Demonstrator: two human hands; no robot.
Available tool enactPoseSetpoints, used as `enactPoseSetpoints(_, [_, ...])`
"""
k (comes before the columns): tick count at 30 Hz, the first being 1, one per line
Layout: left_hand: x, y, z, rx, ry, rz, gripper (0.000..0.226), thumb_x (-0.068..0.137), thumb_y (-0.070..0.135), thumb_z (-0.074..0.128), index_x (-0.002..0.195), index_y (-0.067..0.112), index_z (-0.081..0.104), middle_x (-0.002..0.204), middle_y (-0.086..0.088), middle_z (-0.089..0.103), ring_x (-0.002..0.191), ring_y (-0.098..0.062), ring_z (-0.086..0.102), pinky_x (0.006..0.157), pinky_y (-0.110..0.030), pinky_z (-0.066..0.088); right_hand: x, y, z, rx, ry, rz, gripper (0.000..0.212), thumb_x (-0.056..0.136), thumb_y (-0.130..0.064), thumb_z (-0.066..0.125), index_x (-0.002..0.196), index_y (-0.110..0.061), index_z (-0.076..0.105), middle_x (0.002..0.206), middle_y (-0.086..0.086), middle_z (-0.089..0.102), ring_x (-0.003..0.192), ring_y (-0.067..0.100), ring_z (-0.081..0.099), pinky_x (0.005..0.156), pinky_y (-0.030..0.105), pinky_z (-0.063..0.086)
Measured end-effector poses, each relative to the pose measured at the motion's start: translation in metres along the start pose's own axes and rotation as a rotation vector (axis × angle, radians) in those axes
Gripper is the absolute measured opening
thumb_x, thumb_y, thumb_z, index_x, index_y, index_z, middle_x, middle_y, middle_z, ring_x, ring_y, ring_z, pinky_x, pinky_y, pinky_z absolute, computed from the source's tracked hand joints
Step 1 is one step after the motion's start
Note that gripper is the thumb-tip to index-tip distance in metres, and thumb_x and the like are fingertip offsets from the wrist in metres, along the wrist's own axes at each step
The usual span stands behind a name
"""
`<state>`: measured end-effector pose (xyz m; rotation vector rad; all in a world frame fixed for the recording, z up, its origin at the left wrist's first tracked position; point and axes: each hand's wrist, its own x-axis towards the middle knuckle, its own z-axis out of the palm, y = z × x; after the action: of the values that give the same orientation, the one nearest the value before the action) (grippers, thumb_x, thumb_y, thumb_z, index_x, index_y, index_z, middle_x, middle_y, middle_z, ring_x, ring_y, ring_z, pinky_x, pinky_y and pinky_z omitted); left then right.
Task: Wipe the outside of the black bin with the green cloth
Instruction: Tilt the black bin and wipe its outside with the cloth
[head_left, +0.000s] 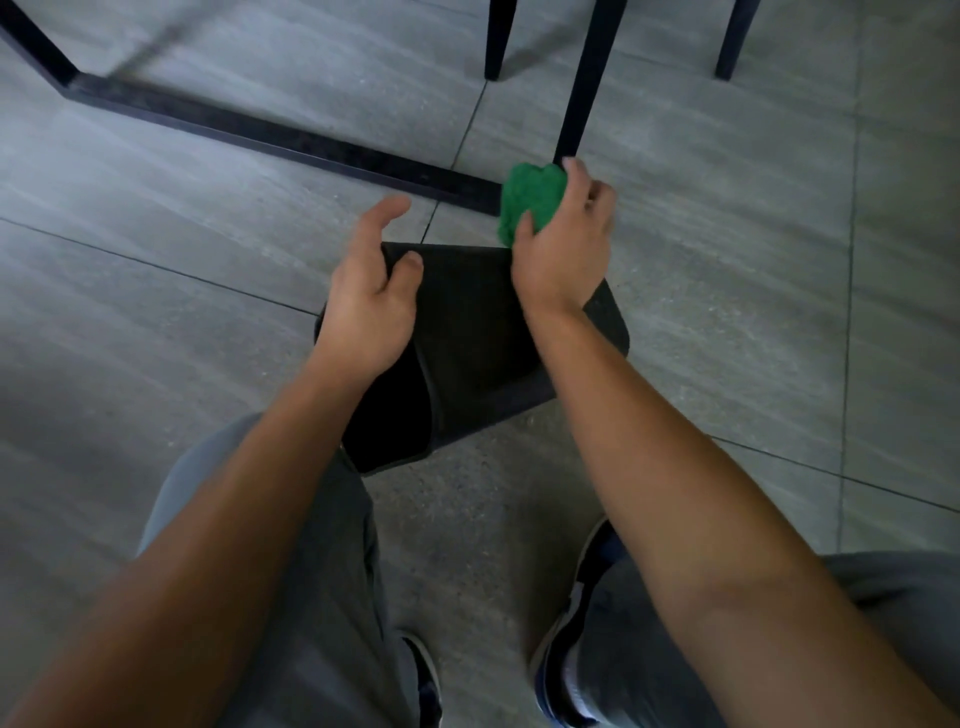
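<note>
With black bin (467, 332) tipped on floor (156, 312), mid-wipe: left hand (371, 301) half-open steadying near-left rim, right hand (563, 249) clenched round green cloth (530, 200) at far edge; next, press cloth down sidewall.

Bin (470, 332): black, matte, with flat sides and rounded corners.
Bin pose: tipped over on the grey tiled floor, open mouth toward the wearer, base pointing away.
Bin interior: dark; contents cannot be made out.
Cloth (530, 200): green, bunched into a wad.
Cloth position: just past the far right corner of the bin's base, at its edge; actual contact with the bin cannot be confirmed.
</note>
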<state>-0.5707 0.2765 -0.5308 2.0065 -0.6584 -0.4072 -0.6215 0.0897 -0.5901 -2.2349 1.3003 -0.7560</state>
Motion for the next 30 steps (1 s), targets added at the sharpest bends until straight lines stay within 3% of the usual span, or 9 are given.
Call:
enactPoseSetpoints(6, [-0.008, 0.014, -0.005, -0.309, -0.097, -0.133, 0.064, 0.104, 0.016, 0.056, 0.158, 0.026, 0.025, 0.119, 0.011, 0.062, 0.107, -0.014, 0.07, 0.095, -0.04, 0.059, 0.011, 0.059, -0.005, 0.012, -0.002, 0.277, 0.06, 0.094, -0.025, 0.07, 0.148, -0.022, 0.043, 0.146, 0.013, 0.044, 0.122, 0.031, 0.057, 0.081, 0.035, 0.047])
enactPoseSetpoints(9, [-0.01, 0.012, -0.001, -0.54, -0.208, -0.258, 0.082, 0.098, 0.02, 0.065, 0.163, 0.027, 0.015, 0.128, 0.002, 0.068, 0.119, -0.021, 0.067, 0.105, -0.049, 0.052, 0.01, 0.078, -0.008, 0.071, -0.009, 0.394, 0.06, 0.096, -0.024, 0.067, 0.149, -0.021, 0.041, 0.148, 0.012, 0.043, 0.121, 0.031, 0.057, 0.082, 0.033, 0.044])
enactPoseSetpoints(11, [-0.011, 0.011, -0.001, -0.384, -0.275, -0.228, 0.082, 0.095, 0.035, 0.068, 0.162, 0.031, 0.02, 0.131, 0.004, 0.067, 0.122, -0.014, 0.065, 0.108, -0.044, 0.05, 0.003, 0.088, -0.009, 0.086, -0.007, 0.46, 0.061, 0.096, -0.024, 0.066, 0.151, -0.02, 0.039, 0.148, 0.013, 0.043, 0.122, 0.033, 0.057, 0.089, 0.037, 0.051])
enactPoseSetpoints(15, [-0.015, 0.014, -0.003, 0.122, -0.17, 0.004, 0.045, 0.104, 0.05, 0.048, 0.109, 0.011, 0.069, 0.084, -0.005, 0.07, 0.076, -0.012, 0.066, 0.069, -0.027, 0.054, -0.002, 0.099, -0.011, 0.162, 0.013, 0.556, 0.062, 0.096, -0.023, 0.066, 0.151, -0.02, 0.038, 0.145, 0.013, 0.045, 0.119, 0.033, 0.06, 0.09, 0.043, 0.056])
enactPoseSetpoints(18, [-0.022, 0.009, -0.009, 0.187, -0.089, -0.007, 0.07, 0.102, 0.056, 0.045, 0.074, -0.007, 0.053, 0.065, -0.024, 0.054, 0.058, -0.034, 0.052, 0.054, -0.038, 0.039, 0.001, 0.105, -0.015, 0.26, 0.031, 0.664, 0.06, 0.096, -0.025, 0.065, 0.15, -0.02, 0.04, 0.14, 0.011, 0.048, 0.113, 0.031, 0.062, 0.08, 0.033, 0.048])
enactPoseSetpoints(20, [-0.023, 0.007, -0.018, 0.164, -0.121, -0.069, 0.064, 0.102, 0.053, 0.048, 0.068, -0.001, 0.054, 0.056, -0.006, 0.056, 0.05, -0.017, 0.053, 0.052, -0.027, 0.041, 0.006, 0.104, -0.019, 0.352, 0.072, 0.689, 0.059, 0.094, -0.024, 0.066, 0.148, -0.018, 0.043, 0.137, 0.01, 0.053, 0.112, 0.028, 0.063, 0.079, 0.026, 0.044])
enactPoseSetpoints(22, [-0.022, 0.004, -0.026, 0.119, -0.186, -0.098, 0.046, 0.102, 0.048, 0.052, 0.073, 0.012, 0.062, 0.065, 0.004, 0.065, 0.059, -0.005, 0.064, 0.056, -0.023, 0.052, 0.018, 0.097, -0.025, 0.436, 0.126, 0.671, 0.057, 0.093, -0.022, 0.068, 0.146, -0.014, 0.047, 0.127, 0.004, 0.06, 0.105, 0.02, 0.063, 0.072, 0.013, 0.042])
enactPoseSetpoints(26, [-0.018, 0.001, -0.043, 0.024, -0.191, -0.078, 0.045, 0.101, 0.046, 0.056, 0.094, 0.003, 0.064, 0.086, -0.024, 0.066, 0.08, -0.038, 0.067, 0.074, -0.06, 0.056, 0.047, 0.065, -0.039, 0.597, 0.118, 0.602, 0.041, 0.088, -0.02, 0.073, 0.127, -0.011, 0.062, 0.097, -0.008, 0.066, 0.077, 0.005, 0.063, 0.068, 0.019, 0.053])
enactPoseSetpoints(30, [-0.009, 0.007, -0.046, 0.018, -0.121, -0.069, 0.028, 0.104, 0.038, 0.052, 0.108, 0.013, 0.065, 0.096, -0.004, 0.068, 0.089, -0.017, 0.067, 0.083, -0.048, 0.058, 0.052, 0.03, -0.058, 0.683, -0.053, 0.467, 0.043, 0.082, -0.025, 0.078, 0.123, -0.017, 0.066, 0.103, -0.004, 0.072, 0.086, 0.009, 0.07, 0.077, 0.027, 0.06])
